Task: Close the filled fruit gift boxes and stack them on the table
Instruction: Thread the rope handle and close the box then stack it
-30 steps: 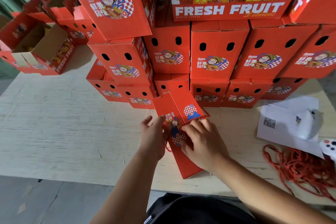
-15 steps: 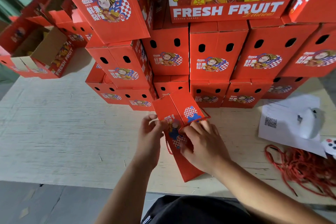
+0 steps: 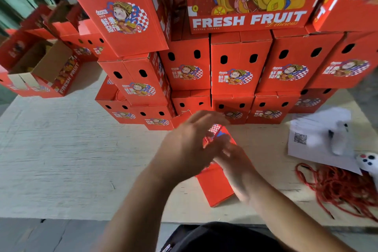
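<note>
Wooden table (image 3: 51, 159) bears one flat box (image 3: 216, 188) under two blurred hands, left (image 3: 188, 147) spread, right (image 3: 237, 165) seemingly relaxed.

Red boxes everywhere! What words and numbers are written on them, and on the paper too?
"FRESH FRUIT" on the big top box, "Delicious" beneath it, "666" above.
"FRESH FRUIT" on the open box at left.
"GOOD LUCK" on a stacked box; its Chinese characters are too blurred.
Paper sheet: QR code only, print unreadable.
</note>
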{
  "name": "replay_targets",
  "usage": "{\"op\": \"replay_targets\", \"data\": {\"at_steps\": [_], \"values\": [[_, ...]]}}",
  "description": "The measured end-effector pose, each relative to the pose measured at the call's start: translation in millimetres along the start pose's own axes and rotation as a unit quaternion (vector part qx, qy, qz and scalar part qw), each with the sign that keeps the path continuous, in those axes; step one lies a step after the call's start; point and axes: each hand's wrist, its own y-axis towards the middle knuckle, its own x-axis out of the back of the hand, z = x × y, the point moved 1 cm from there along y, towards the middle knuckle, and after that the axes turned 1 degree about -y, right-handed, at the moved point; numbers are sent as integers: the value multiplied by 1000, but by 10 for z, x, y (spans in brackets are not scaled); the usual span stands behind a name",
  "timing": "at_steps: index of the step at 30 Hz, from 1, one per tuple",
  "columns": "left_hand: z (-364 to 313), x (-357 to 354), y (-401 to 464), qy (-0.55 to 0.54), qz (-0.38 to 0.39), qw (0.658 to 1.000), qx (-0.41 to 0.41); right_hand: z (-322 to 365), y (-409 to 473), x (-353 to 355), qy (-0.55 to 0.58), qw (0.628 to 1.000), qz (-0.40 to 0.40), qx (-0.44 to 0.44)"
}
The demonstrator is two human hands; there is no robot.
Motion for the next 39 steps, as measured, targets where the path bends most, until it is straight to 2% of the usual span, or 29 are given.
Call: {"op": "replay_targets", "data": {"at_steps": [3, 5, 7, 9, 11, 14, 16, 18, 21, 23, 26, 29, 31, 34, 35, 36, 38, 39], "values": [[314, 408, -45, -58, -149, 984, 83, 261, 159, 153, 76, 996, 7, -41], [539, 517, -94, -145, -235, 948, 161, 490, 295, 187, 17, 998, 19, -57], [718, 480, -168, -236, -275, 905, 222, 828, 421, 118, -65, 997, 28, -15], [837, 402, -265, -292, -272, 878, 265, 1280, 443, 23, -84, 996, 36, 21], [904, 329, -349, -308, -269, 874, 262, 1839, 343, -81, -78, 988, 99, 85], [882, 335, -320, -338, -266, 873, 227, 2565, 197, -228, 15, 974, 149, 171], [884, 373, -236, -383, -254, 866, 198, 2815, 178, -294, 43, 970, 133, 201], [886, 375, -160, -416, -216, 866, 173, 2836, 206, -317, 16, 975, 91, 200], [937, 313, -172, -405, -144, 891, 145, 2637, 264, -289, -59, 986, -22, 153], [997, 280, -235, -383, -128, 906, 129, 2497, 272, -294, -106, 986, -71, 109], [1058, 406, -286, -337, -184, 914, 129, 2617, 237, -362, -175, 975, -70, 116], [1010, 654, -270, -363, -229, 902, 54, 3174, 116, -476, -149, 968, -53, 195], [952, 795, -243, -392, -215, 894, 18, 3563, 29, -564, -113, 961, -43, 248], [975, 743, -260, -424, -135, 894, 47, 3865, -9, -664, -112, 947, -28, 299], [1016, 654, -266, -454, -99, 881, 85, 3864, 5, -680, -124, 949, -23, 290], [1059, 530, -279, -506, -70, 848, 138, 3811, 34, -673, -137, 953, -20, 270], [1100, 249, -338, -620, -36, 753, 218, 3560, 134, -613, -177, 958, -25, 224], [1113, 125, -377, -662, -43, 705, 251, 3384, 192, -567, -213, 956, -30, 199]]}}
